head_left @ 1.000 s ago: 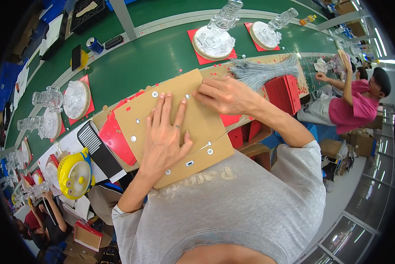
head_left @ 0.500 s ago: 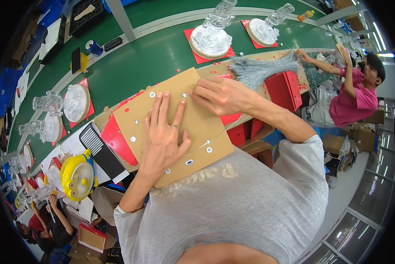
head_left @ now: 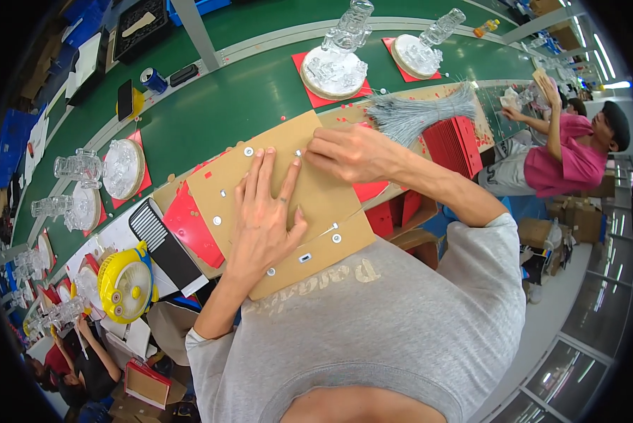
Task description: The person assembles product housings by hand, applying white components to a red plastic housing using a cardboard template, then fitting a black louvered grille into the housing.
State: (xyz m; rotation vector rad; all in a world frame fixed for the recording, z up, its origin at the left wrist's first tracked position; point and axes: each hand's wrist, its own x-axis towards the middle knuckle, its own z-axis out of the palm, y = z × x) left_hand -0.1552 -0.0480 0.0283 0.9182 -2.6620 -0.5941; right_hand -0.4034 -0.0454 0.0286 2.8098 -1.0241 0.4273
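Note:
A brown cardboard sheet (head_left: 288, 190) lies in front of me, tilted, its lower edge near my grey shirt. Small round metal pieces and narrow slots are spread over it. My left hand (head_left: 263, 218) rests flat on the sheet with fingers apart, one fingertip close to a small shiny fitting (head_left: 297, 153). Just right of that fitting, my right hand (head_left: 348, 153) is closed in a pinch; its fingers hide whatever they hold. Near the sheet's lower right, a thin metal strand (head_left: 327, 230) shows at a slot. Red sheets (head_left: 193, 224) lie under the cardboard's left side.
A bundle of grey wires (head_left: 422, 113) lies beyond my right arm, by a stack of red pieces (head_left: 449, 148). Clear figures on round white bases (head_left: 334, 74) stand along the green table (head_left: 211, 116). Left are a yellow fan (head_left: 125, 282) and black case (head_left: 163, 236). A co-worker (head_left: 570, 151) sits right.
The cardboard has shifted slightly to the right, with my left hand on it. My right hand stays in its pinch. The co-worker's hand has moved away from the wire bundle.

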